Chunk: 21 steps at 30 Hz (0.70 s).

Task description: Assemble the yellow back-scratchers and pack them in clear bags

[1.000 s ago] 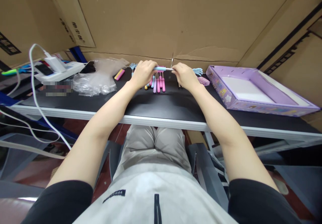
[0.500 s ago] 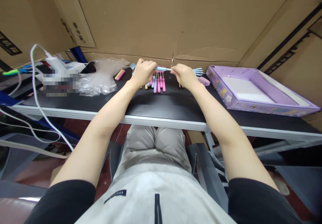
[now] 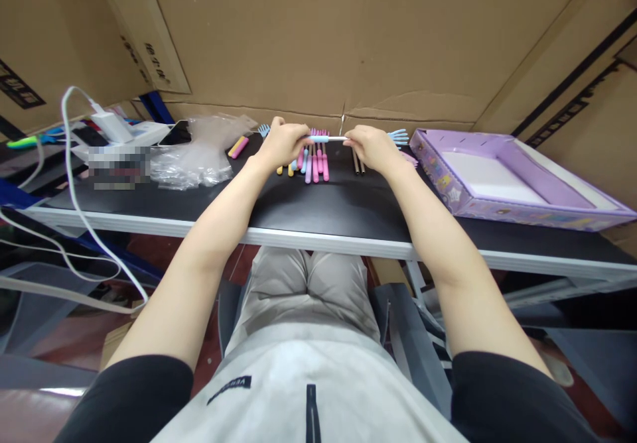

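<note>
One blue-handled stick (image 3: 324, 139) is held level above the bench (image 3: 328, 211); the left hand (image 3: 283, 144) is clamped on its handle (image 3: 318, 139); the right hand (image 3: 371, 146) on its metal rod (image 3: 338, 138), presumably steadying both sides.

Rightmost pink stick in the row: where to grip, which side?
Probably the near end of its pink handle, coming from the near side and above. That end points toward the table edge, while the held light blue stick crosses its far part in view. The next pink handle lies close on the left; a gap before the brown rods leaves finger room.
</note>
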Motion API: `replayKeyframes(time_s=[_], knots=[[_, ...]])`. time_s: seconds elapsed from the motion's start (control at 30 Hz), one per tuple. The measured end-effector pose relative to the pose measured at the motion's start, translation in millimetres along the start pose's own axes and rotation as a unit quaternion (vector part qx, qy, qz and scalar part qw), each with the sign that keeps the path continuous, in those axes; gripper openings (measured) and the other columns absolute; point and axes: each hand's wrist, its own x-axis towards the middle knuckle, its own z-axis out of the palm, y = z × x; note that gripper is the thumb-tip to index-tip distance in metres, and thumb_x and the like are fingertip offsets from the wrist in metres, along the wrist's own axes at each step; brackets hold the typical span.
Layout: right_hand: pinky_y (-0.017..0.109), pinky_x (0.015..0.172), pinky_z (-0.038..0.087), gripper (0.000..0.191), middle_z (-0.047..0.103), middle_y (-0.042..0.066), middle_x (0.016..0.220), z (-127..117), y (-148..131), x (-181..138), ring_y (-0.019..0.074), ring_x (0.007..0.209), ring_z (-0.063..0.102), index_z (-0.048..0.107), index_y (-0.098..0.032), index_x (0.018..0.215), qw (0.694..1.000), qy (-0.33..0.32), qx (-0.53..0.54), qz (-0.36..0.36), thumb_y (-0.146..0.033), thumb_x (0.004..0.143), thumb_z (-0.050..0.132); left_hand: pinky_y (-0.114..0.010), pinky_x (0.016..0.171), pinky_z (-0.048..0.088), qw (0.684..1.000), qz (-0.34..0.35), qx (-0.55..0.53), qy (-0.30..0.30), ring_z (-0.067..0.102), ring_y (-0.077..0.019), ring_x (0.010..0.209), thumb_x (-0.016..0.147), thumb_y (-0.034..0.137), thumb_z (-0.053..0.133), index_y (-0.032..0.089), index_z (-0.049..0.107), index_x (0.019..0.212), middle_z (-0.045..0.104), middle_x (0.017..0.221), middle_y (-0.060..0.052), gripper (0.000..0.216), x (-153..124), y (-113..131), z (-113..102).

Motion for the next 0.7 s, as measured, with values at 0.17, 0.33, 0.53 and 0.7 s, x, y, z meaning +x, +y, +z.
replayKeyframes(time_s=[0.17,0.33,0.53,0.7], knots=[[0.046,0.096,0.051,0.037,0.081,0.017,0.117,-1.1,11.4,-0.8,0.0350,0.112,0.072,0.084,-0.020,0.121,1.000,-0.008,0.017,0.006,-0.035,0.115,0.051,-0.056,0.116,0.047,1.000,0.004,-0.002,-0.002,0.073,-0.0304,0.095,0.107,0.033,0.059,0.026,0.074,0.097,0.075,0.085,-0.005,0.019,1.0,1.2,-1.6],[0.050,0.095,0.054,0.042,0.081,0.018,0.110,-8.5,45.4,-13.3,0.0360,0.107,0.071,0.085,-0.021,0.114,0.998,0.028,0.035,0.033,-0.042,0.116,0.049,-0.054,0.115,0.050,0.999,-0.019,0.003,0.031,0.073,-0.0302,0.100,0.109,0.035,0.056,0.026,0.073,0.101,0.079,0.092,-0.007,0.021,-4.6,-29.4,-8.8],[0.056,0.107,0.057,0.044,0.083,0.020,0.126,-16.5,58.6,-21.7,0.0411,0.123,0.073,0.085,-0.021,0.125,0.994,-0.003,0.033,0.102,-0.042,0.114,0.049,-0.048,0.123,0.053,0.959,-0.277,0.064,0.011,0.071,-0.0387,0.141,0.111,0.026,0.052,0.019,0.074,0.134,0.081,0.140,-0.022,0.033,-19.7,-71.4,-25.0],[0.058,0.108,0.057,0.041,0.083,0.022,0.132,-14.5,32.1,-17.2,0.0439,0.124,0.074,0.078,-0.018,0.139,0.992,-0.044,0.030,0.111,-0.037,0.109,0.057,-0.048,0.132,0.051,0.902,-0.420,0.091,-0.037,0.066,-0.0435,0.155,0.102,0.013,0.061,0.004,0.058,0.163,0.070,0.160,-0.033,0.062,-29.5,-70.0,-25.4]])
